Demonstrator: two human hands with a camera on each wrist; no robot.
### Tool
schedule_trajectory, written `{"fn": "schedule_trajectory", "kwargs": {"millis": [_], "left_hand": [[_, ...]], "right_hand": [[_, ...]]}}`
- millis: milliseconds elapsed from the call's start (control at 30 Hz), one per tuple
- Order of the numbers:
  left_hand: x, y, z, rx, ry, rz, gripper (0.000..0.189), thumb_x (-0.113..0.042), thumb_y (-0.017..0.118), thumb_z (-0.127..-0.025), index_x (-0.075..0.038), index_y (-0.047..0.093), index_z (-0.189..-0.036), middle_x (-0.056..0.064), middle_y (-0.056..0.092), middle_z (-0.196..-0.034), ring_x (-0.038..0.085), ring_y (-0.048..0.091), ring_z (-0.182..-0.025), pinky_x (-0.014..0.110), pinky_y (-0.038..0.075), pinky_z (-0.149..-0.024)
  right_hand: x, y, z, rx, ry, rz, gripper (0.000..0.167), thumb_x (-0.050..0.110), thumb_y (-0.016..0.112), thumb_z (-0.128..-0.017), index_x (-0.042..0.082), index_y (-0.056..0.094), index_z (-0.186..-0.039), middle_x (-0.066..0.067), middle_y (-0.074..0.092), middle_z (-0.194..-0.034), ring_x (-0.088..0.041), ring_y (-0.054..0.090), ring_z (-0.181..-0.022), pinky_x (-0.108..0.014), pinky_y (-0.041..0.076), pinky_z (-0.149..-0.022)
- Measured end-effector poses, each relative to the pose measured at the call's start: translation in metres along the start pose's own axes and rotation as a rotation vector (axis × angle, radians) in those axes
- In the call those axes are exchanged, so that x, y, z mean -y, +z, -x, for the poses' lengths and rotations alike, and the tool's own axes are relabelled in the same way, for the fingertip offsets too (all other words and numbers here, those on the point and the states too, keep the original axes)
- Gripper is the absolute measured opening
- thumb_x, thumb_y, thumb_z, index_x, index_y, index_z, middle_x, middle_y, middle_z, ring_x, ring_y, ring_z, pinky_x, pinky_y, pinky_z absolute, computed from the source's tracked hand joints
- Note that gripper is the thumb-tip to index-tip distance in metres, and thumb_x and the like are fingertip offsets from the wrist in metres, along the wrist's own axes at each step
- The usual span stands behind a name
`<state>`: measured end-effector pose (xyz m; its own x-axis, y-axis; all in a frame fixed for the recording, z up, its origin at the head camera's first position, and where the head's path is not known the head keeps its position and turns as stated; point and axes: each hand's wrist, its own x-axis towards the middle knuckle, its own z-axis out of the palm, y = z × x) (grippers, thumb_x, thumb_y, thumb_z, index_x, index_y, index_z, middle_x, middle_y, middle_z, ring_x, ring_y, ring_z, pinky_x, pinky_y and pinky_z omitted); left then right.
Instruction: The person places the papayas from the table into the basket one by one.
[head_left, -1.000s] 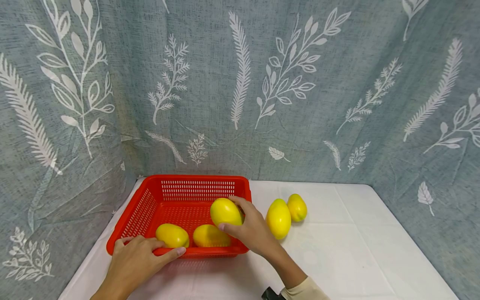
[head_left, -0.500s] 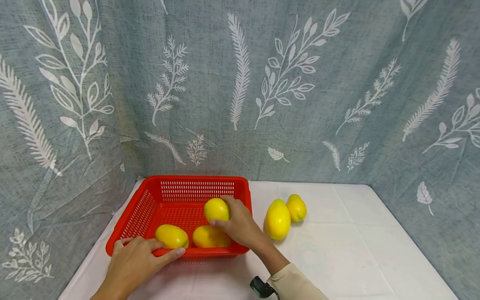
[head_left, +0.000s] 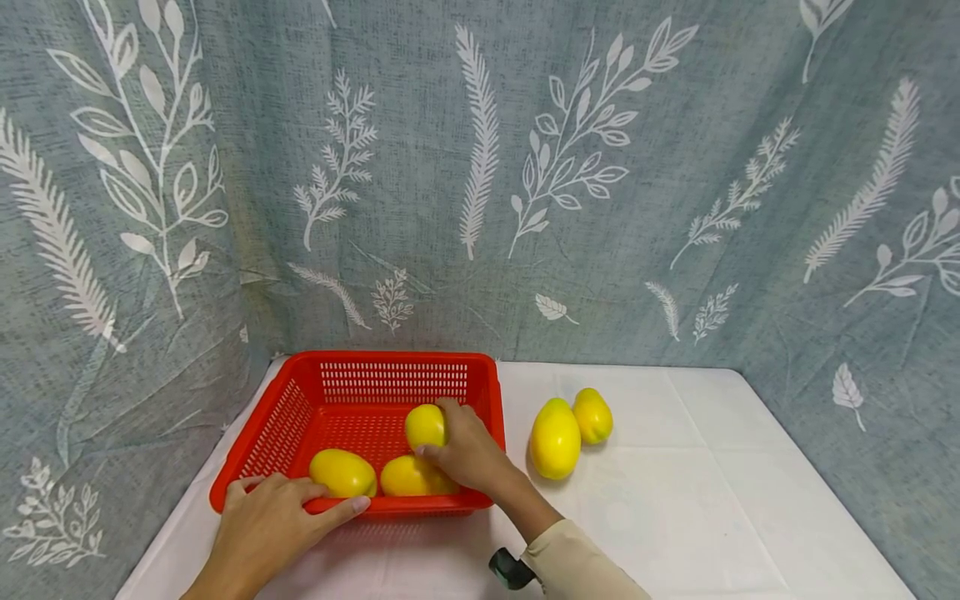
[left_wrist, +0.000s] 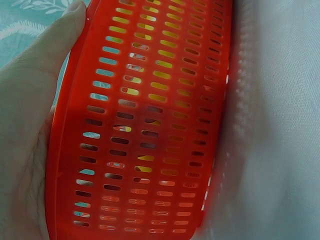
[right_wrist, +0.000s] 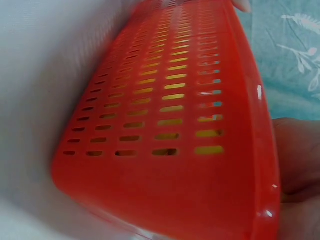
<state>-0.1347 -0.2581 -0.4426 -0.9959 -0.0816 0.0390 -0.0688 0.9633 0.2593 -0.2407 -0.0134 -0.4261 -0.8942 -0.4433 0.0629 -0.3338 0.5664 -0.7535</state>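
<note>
In the head view, my right hand (head_left: 468,448) holds a yellow mango (head_left: 425,426) low inside the red plastic basket (head_left: 397,358), at its right side. Part of that mango is hidden by the fingers. Below it, a second mango (head_left: 411,477) lies by the front wall, partly covered by the hand. A third mango (head_left: 343,473) lies to its left, close to the left fingers. My left hand (head_left: 270,521) grips the front rim, fingers over the edge and thumb along the outside. The left wrist view shows this hand (left_wrist: 30,115) at the slotted basket wall (left_wrist: 112,145).
To the right of the basket, two more yellow fruits, a larger one (head_left: 555,439) and a smaller one (head_left: 593,416), lie together on the white tablecloth (head_left: 697,492). A blue-green leaf-patterned curtain (head_left: 420,167) stands behind and at both sides.
My right hand has moved left and down into the basket with the mango. The mango under it has shifted slightly left. My left hand stays on the rim.
</note>
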Motion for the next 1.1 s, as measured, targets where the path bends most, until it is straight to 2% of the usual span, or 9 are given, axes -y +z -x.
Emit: {"fn": "schedule_trajectory", "kwargs": {"millis": [300, 400, 600, 767, 867, 1100], "left_hand": [[0.000, -0.001, 0.000, -0.009, 0.014, -0.011, 0.082, -0.090, 0.055, -0.084, -0.016, 0.084, -0.103, 0.005, 0.080, -0.103, 0.038, 0.067, -0.106, 0.072, 0.033, -0.097], [0.000, 0.000, 0.000, -0.008, 0.009, -0.012, 0.082, -0.090, 0.056, -0.083, -0.016, 0.084, -0.103, 0.005, 0.080, -0.101, 0.038, 0.067, -0.105, 0.072, 0.034, -0.097], [0.001, 0.000, -0.001, 0.004, 0.006, -0.005, 0.083, -0.090, 0.057, -0.083, -0.015, 0.084, -0.104, 0.005, 0.079, -0.100, 0.036, 0.067, -0.103, 0.072, 0.034, -0.097], [0.001, 0.000, -0.002, -0.003, 0.008, -0.001, 0.082, -0.089, 0.058, -0.084, -0.014, 0.084, -0.105, 0.004, 0.079, -0.099, 0.035, 0.067, -0.103, 0.072, 0.034, -0.097], [0.000, 0.000, -0.002, -0.006, 0.007, 0.002, 0.083, -0.089, 0.058, -0.084, -0.013, 0.084, -0.105, 0.005, 0.079, -0.099, 0.036, 0.067, -0.103, 0.072, 0.034, -0.097], [0.000, 0.001, -0.002, 0.000, 0.006, -0.010, 0.085, -0.090, 0.058, -0.083, -0.012, 0.083, -0.105, 0.006, 0.079, -0.100, 0.037, 0.067, -0.103, 0.072, 0.035, -0.097]], "right_hand": [[0.001, 0.008, -0.005, 0.019, 0.052, 0.069, 0.072, 0.023, 0.078, -0.097, -0.001, 0.042, -0.155, -0.022, 0.055, -0.138, -0.029, 0.058, -0.110, -0.047, 0.054, -0.097], [0.002, 0.010, -0.006, 0.041, 0.093, 0.092, 0.073, 0.025, 0.076, -0.099, 0.000, 0.039, -0.157, -0.025, 0.052, -0.141, -0.032, 0.058, -0.112, -0.050, 0.054, -0.098], [0.005, 0.013, -0.006, 0.081, 0.185, 0.125, 0.077, 0.027, 0.073, -0.101, 0.003, 0.032, -0.161, -0.028, 0.044, -0.153, -0.037, 0.055, -0.122, -0.058, 0.051, -0.105], [0.003, 0.018, -0.011, 0.102, 0.228, 0.153, 0.078, 0.026, 0.072, -0.102, 0.001, 0.029, -0.163, -0.030, 0.037, -0.161, -0.042, 0.052, -0.133, -0.062, 0.046, -0.111], [0.003, 0.019, -0.013, 0.117, 0.239, 0.166, 0.078, 0.027, 0.071, -0.102, -0.001, 0.029, -0.162, -0.031, 0.036, -0.161, -0.044, 0.051, -0.136, -0.062, 0.045, -0.112], [0.003, 0.020, -0.015, 0.148, 0.246, 0.201, 0.072, 0.025, 0.072, -0.100, -0.001, 0.035, -0.156, -0.027, 0.049, -0.139, -0.038, 0.055, -0.113, -0.057, 0.051, -0.100]]}}
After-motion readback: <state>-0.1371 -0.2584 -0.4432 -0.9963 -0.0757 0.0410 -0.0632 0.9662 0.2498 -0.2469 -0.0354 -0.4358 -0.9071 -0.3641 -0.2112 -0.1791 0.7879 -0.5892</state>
